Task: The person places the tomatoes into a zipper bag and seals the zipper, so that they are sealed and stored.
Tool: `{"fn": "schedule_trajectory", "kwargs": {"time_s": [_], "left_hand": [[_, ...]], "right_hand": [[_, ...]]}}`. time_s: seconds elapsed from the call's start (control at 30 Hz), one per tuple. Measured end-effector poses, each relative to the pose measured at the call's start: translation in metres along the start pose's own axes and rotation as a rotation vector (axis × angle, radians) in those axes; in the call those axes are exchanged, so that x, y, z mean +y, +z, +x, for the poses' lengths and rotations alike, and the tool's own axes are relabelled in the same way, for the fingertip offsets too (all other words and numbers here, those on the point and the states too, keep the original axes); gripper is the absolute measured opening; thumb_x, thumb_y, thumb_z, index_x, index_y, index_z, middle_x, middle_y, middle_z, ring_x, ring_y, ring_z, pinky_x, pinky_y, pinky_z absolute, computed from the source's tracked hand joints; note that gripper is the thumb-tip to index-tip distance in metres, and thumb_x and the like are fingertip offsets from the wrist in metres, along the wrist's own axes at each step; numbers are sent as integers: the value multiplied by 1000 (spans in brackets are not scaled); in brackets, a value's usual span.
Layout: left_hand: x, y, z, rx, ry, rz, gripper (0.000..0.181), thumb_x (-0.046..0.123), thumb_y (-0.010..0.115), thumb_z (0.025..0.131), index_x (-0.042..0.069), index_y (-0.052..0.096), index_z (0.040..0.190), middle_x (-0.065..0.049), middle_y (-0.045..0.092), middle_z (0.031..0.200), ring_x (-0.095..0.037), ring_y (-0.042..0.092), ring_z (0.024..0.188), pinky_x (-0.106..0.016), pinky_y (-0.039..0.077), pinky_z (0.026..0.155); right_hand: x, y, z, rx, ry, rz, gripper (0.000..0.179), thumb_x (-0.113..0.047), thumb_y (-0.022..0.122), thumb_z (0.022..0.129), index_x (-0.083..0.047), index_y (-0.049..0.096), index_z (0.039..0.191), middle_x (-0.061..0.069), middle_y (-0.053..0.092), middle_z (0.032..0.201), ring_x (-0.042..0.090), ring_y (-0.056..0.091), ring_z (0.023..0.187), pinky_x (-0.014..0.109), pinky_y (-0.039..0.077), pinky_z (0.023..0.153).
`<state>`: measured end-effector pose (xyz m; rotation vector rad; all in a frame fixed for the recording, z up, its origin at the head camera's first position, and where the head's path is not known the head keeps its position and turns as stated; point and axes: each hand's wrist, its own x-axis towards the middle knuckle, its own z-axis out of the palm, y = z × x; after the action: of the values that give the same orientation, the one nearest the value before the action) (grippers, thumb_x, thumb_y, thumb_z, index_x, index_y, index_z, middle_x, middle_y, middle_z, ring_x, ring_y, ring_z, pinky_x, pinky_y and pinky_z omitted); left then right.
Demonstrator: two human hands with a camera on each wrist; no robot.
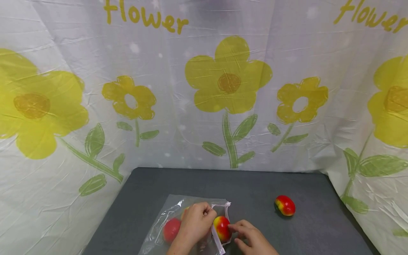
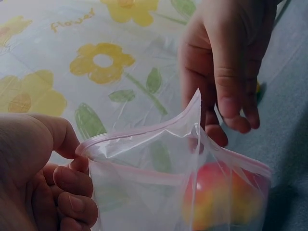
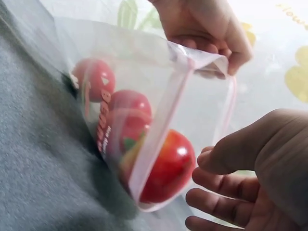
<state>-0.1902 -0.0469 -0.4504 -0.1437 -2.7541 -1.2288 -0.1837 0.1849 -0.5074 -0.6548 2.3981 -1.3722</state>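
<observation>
A person's left hand pinches the rim of a clear plastic bag between thumb and curled fingers, holding its mouth apart above a dark grey desk. In the bag's opening sits a red-and-yellow fruit, framed by the pale pink zip edge, its outer side facing the person's right hand. That hand holds nothing: its fingers are loosely bent and spread, the tips right at the fruit's side, though whether they touch it cannot be told for certain.

Deeper in the bag, seen through the film from the right wrist, a round red fruit lies toward the closed end. A second red fruit sits between it and the one at the mouth, with a yellowish patch and a bit of green showing just behind the zip edge. Lettering runs along the bag's side, only partly legible. From the left wrist, the rim rises to a sharp peak beside the right hand's fingers, with the red-and-yellow fruit blurred behind the plastic.

Another red-and-yellow fruit lies on the desk to the right, well apart from the bag and both hands. Behind the desk hangs a white sheet printed with yellow flowers, green leaves and the word "flower".
</observation>
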Motion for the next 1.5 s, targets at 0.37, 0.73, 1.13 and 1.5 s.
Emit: {"fn": "schedule_trajectory", "kwargs": {"time_s": [0.37,0.73,1.13,1.5], "left_hand": [[-1,1,1,-43,-50,-70,17,19,62,83,18,59,66,4,49,53,-14,49,48,-23,34,44],[-3,0,2,-51,-49,-80,18,18,64,81,18,60,64,5,48,52,-14,49,47,-23,33,43],[-3,-2,1,-80,-69,-118,17,19,66,82,17,61,66,4,47,52,-14,46,45,-22,31,43],[-4,-3,1,-81,-84,-122,13,19,67,81,17,63,69,3,48,54,-16,49,50,-22,32,44]], "right_hand": [[8,-23,-18,312,-50,-90,35,-11,70,96,-8,66,131,8,62,117,8,62,90,33,56,81],[18,-55,-32,621,97,-272,38,-4,74,90,-9,69,128,3,64,114,14,64,92,36,56,81],[52,-91,-35,747,284,-477,49,-15,79,86,6,64,128,30,52,123,45,56,106,61,47,85],[78,-99,-25,662,433,-484,55,-21,82,85,8,60,126,36,45,128,51,53,110,65,46,87]]}}
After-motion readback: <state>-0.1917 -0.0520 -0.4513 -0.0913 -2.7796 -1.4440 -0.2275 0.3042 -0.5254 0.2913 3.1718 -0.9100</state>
